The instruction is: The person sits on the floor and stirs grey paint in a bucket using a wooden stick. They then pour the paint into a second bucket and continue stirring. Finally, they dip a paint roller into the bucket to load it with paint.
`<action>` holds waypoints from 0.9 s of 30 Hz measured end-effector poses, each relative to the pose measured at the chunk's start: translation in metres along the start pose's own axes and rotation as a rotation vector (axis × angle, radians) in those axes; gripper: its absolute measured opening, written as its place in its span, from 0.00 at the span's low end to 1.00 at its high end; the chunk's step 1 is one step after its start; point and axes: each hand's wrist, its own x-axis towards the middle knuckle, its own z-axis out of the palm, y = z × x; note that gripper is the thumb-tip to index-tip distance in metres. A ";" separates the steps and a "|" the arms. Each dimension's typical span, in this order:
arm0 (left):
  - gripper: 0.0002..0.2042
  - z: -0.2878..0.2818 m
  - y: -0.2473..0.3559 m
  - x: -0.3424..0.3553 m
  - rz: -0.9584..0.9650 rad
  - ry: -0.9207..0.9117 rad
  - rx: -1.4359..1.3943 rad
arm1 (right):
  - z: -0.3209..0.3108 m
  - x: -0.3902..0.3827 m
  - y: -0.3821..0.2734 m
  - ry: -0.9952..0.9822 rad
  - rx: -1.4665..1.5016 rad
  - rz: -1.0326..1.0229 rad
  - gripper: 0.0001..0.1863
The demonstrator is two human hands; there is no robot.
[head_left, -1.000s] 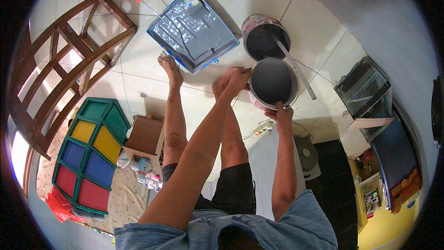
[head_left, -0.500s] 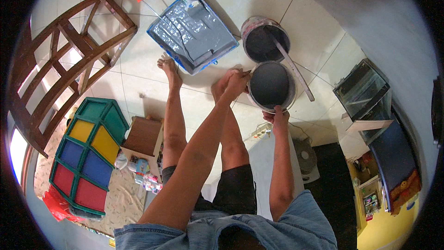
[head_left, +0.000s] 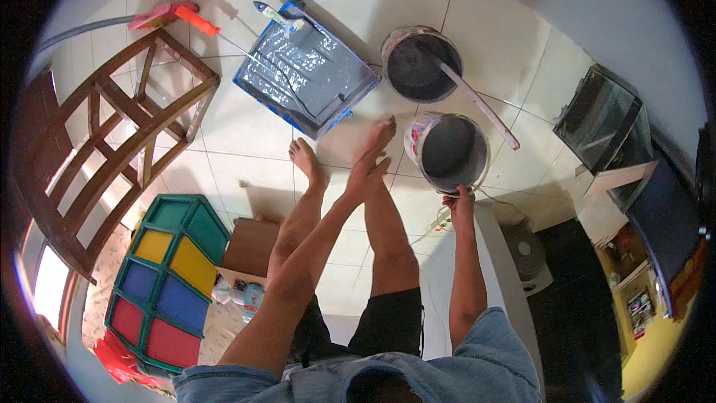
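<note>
Right hand [head_left: 461, 203] grasping the lower rim of a grey-coated bucket [head_left: 418, 142] right of centre, its printed side too small to read, left hand [head_left: 364, 177] released, fingers extended, mid-frame, pale floor tiles [head_left: 485, 19] showing narrowly before a second bucket [head_left: 390, 46], blue-edged tray [head_left: 324, 60] upper centre.

**One Hand Loose, the Other Gripping**

The left arm [head_left: 317, 248] slants from near left toward the far right, crossing over the left leg [head_left: 307, 205] in view. The left hand [head_left: 365, 177], unclenched with fingers extended, overlaps the right leg [head_left: 386, 235]; whether they touch is unclear. At right, the right arm [head_left: 466, 272] reaches nearly straight ahead, the right hand [head_left: 461, 207] curled in a grip.
</note>
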 end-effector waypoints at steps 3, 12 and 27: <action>0.22 -0.055 -0.003 -0.044 -0.389 -0.150 -0.138 | -0.016 0.024 0.004 -0.012 0.156 -0.027 0.13; 0.19 -0.101 0.032 -0.014 -0.211 -0.137 0.231 | -0.041 0.121 -0.003 -0.011 0.365 -0.118 0.11; 0.24 -0.142 0.011 -0.011 0.231 -0.022 0.762 | -0.035 0.289 -0.106 -0.171 0.339 -0.705 0.16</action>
